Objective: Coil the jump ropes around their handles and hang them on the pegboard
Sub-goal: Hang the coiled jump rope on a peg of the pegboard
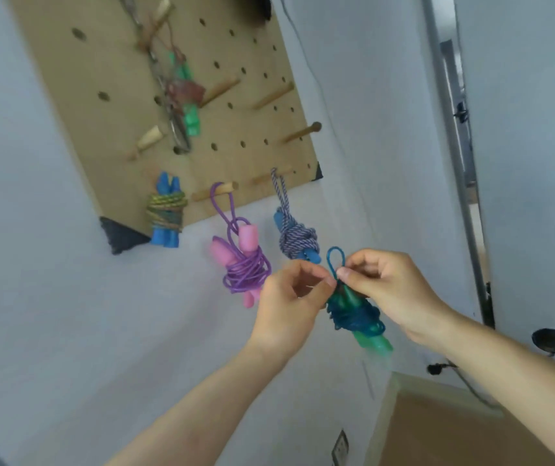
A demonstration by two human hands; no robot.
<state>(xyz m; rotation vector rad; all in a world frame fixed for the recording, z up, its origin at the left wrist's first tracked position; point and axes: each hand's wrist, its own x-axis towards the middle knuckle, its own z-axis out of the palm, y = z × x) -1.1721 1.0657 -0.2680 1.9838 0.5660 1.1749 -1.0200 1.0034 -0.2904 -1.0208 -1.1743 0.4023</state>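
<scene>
Both hands are raised in front of a white wall point(67, 314), below and to the right of the pegboard point(101, 62). Between them is the blue rope point(353, 318), wound in a thick bundle around its two green handles point(374, 345), whose ends point down and to the right. A small loop point(336, 260) of the same rope stands up above the bundle.

The left hand point(289, 299) pinches the rope at the foot of this loop between thumb and forefinger; its other fingers are curled loosely. The right hand point(392, 290) pinches the same place from the right side, thumb against forefinger, and the bundle hangs just under it. The fingertips of the two hands are almost touching. The bundle is in the air, held only by the hands, and it is on no peg.

Farther away and to the left, other ropes are on the board. A purple rope point(245, 269) with pink handles point(248, 237) hangs by its loop from a wooden peg point(217, 191) at the lower edge. To its right, a striped rope point(298, 237) hangs by its loop from another peg. To the left, a yellow-green rope point(165, 210) is wound around blue handles; I cannot tell how it is fixed. Higher up hangs a blurred reddish bundle point(187, 92) with green ends. Several pegs on the right part of the board carry nothing. A wall socket point(340, 447) is near the bottom.
</scene>
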